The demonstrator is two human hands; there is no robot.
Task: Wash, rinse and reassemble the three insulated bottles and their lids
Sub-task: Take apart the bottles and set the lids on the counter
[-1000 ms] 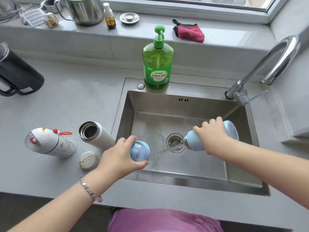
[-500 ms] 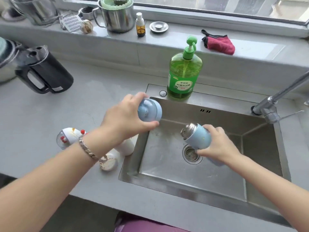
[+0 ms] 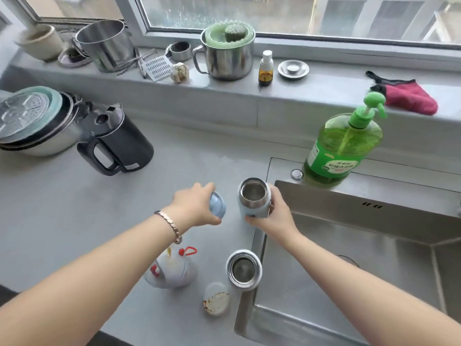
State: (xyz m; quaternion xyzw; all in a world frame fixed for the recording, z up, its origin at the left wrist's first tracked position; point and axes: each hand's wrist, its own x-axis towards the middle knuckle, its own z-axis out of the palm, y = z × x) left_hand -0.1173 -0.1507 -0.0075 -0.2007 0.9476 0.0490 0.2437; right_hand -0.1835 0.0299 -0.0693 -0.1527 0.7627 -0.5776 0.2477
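Reassembly step: right hand (image 3: 273,217) grips the blue bottle (image 3: 253,207) upright on the desk (image 3: 74,208), at the sink (image 3: 336,216) rim's far-left corner. Left hand (image 3: 194,208) grips the blue lid (image 3: 218,204) just beside it. Next, I'd judge: centre the lid over the open mouth and screw it down.

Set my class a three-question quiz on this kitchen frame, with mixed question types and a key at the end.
1. True or false: the blue bottle is upright with its mouth uncovered.
2. The left hand grips: A the blue lid; B the white lid; C the soap bottle.
3. Which hand holds the blue bottle?
Key: 1 true. 2 A. 3 the right hand.
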